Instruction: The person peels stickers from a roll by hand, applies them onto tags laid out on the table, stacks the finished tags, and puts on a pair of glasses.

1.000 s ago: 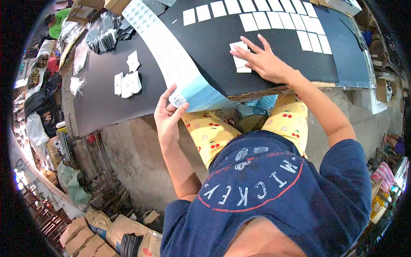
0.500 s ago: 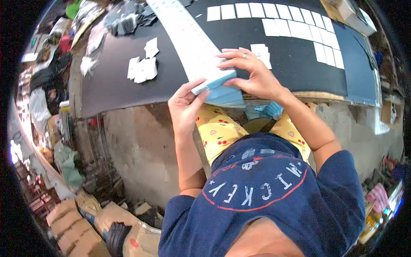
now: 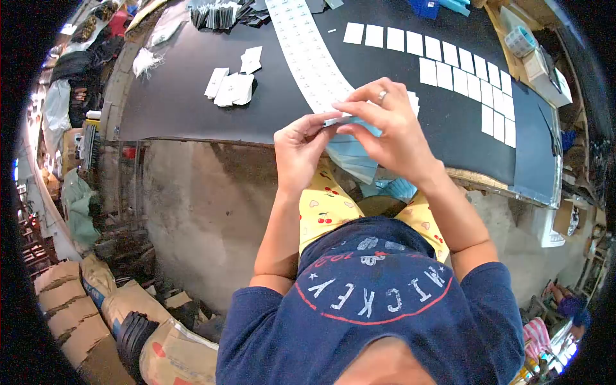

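A long strip of printed white labels (image 3: pixel 308 54) with blue backing paper (image 3: pixel 353 157) runs across the black table and bends over its front edge. At the bend, my left hand (image 3: pixel 300 151) pinches the strip between thumb and fingers. Close beside it, my right hand (image 3: pixel 393 128) has its thumb and fingertips closed on the strip's edge. Whether a single label has come loose there is hidden by the fingers. Below both hands, the blue backing hangs in folds above my lap.
Rows of white cards (image 3: pixel 443 74) lie on the black table (image 3: pixel 173 90) at the right. A loose pile of white cards (image 3: pixel 234 88) is on the left. Dark grey pieces (image 3: pixel 215 16) sit at the back. A tape roll (image 3: pixel 520 42) stands at the right edge.
My right hand's fingers have drawn in from spread over the strip to a pinch beside my left hand. The view has shifted, and more of the strip's printing shows.
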Action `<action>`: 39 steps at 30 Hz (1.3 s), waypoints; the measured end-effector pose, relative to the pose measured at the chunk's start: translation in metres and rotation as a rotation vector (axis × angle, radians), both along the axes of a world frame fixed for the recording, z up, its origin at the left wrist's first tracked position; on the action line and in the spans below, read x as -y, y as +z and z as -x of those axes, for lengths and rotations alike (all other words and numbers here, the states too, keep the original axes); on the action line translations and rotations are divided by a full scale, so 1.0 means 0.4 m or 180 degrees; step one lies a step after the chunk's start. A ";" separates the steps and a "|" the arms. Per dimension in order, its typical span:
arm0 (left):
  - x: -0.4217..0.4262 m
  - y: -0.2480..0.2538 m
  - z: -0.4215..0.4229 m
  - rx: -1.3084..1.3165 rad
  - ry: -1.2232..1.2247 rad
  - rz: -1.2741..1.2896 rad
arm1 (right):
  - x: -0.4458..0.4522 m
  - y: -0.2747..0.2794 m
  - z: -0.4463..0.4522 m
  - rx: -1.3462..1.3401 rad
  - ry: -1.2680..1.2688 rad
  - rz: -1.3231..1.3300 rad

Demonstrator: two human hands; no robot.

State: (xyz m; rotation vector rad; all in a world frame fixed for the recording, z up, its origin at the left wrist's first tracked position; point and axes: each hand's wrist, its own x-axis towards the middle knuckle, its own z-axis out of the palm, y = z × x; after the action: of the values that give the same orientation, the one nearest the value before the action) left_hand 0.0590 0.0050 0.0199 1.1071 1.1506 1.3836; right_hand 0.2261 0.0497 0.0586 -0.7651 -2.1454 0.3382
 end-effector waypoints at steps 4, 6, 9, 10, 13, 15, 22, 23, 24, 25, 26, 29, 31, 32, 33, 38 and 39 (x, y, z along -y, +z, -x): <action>-0.004 -0.004 -0.010 0.0045 0.0053 -0.0255 | 0.001 0.000 0.020 0.0179 -0.0031 0.0013; -0.001 0.010 -0.015 -0.0313 0.0157 -0.0223 | -0.001 0.002 0.020 0.0235 -0.0060 -0.0054; -0.002 0.007 -0.015 -0.0307 0.0201 -0.0154 | -0.002 0.002 0.021 0.0280 -0.0073 -0.0075; -0.005 0.008 -0.015 -0.0310 0.0211 -0.0175 | -0.004 0.001 0.021 0.0280 -0.0050 -0.0025; -0.002 0.010 -0.014 -0.0276 0.0229 -0.0151 | -0.006 0.000 0.022 0.0118 -0.0005 -0.0054; -0.005 0.018 -0.012 -0.0589 0.0199 0.0007 | -0.011 -0.003 0.019 0.0074 0.0065 0.0010; -0.007 -0.002 -0.013 -0.0706 0.0234 -0.0110 | -0.016 0.003 0.012 -0.0037 0.0167 0.0126; -0.008 0.002 -0.012 -0.0770 0.0223 -0.0117 | -0.017 0.004 0.012 -0.0036 0.0176 0.0119; -0.008 0.005 -0.011 -0.0835 0.0212 -0.0118 | -0.016 0.004 0.011 0.0023 0.0190 0.0091; -0.009 0.003 -0.011 -0.0834 0.0220 -0.0121 | -0.017 0.004 0.009 0.0083 0.0202 0.0063; -0.011 -0.002 -0.010 -0.0866 0.0212 -0.0132 | -0.016 0.005 0.008 0.0085 0.0209 0.0065; -0.010 -0.002 -0.006 -0.0933 0.0197 -0.0105 | -0.016 0.008 0.004 0.0162 0.0268 0.0051; -0.010 -0.003 -0.004 -0.0948 0.0184 -0.0069 | -0.016 0.005 0.001 0.0139 0.0386 0.0104; -0.014 -0.005 -0.004 -0.0946 0.0249 -0.0143 | -0.015 0.003 -0.002 0.0162 0.0394 0.0103; -0.015 -0.006 -0.004 -0.0940 0.0321 -0.0212 | -0.014 0.001 -0.005 0.0276 0.0437 0.0053; -0.016 0.000 0.016 -0.0694 0.0410 0.0043 | -0.006 0.026 -0.005 0.0089 0.0007 -0.0064; -0.014 0.003 0.017 -0.0700 0.0414 0.0052 | -0.008 0.019 -0.003 0.0084 0.0012 -0.0056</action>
State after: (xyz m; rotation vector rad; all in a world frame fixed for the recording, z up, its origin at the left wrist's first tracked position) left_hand 0.0523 0.0106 0.0212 1.2131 1.4108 1.3733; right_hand 0.2273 0.0530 0.0663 -0.7595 -2.1722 0.3126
